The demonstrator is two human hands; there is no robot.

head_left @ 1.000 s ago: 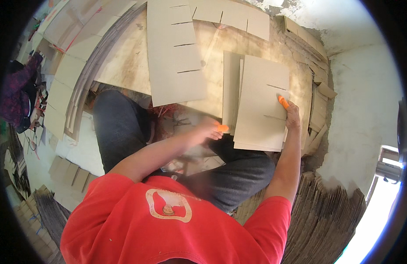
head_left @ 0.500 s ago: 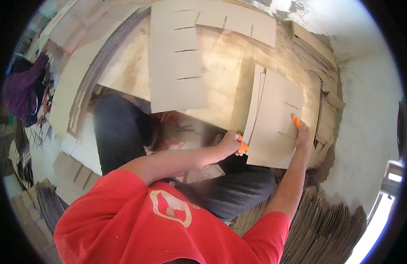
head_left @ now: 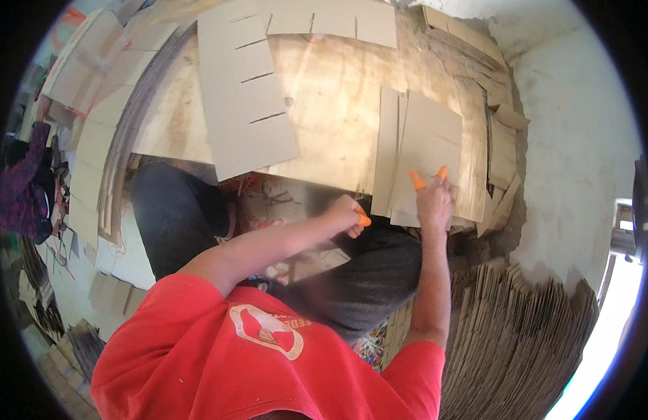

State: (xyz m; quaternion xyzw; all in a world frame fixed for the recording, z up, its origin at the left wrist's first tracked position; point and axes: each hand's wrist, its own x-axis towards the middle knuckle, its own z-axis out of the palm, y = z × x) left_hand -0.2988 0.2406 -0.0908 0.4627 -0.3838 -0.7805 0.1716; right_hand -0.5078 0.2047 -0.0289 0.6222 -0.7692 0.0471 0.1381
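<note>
My right hand (head_left: 434, 199) lies on the upper of a few overlapping cardboard sheets (head_left: 432, 126), its fingers apart, with orange covers on two fingertips. A narrower cardboard edge (head_left: 387, 126) shows along their left side. My left hand (head_left: 347, 215) is curled closed over my lap, just left of the sheets' near corner and apart from them. An orange cover shows on it too, and I see nothing held in it. Left of the sheets, a long slotted cardboard strip (head_left: 243, 98) lies across the wooden board (head_left: 331, 91), its near end overhanging the board's edge.
Another slotted strip (head_left: 331, 19) lies at the board's far side. Stacked cardboard (head_left: 502, 147) lines the right wall, and a dense row of upright sheets (head_left: 506, 343) stands at the lower right. At the far left a person (head_left: 26, 182) sits near more cardboard.
My right hand has shifted from the sheets' right edge onto their top. My left hand has come off their near left corner and moved left. The whole view has shifted slightly.
</note>
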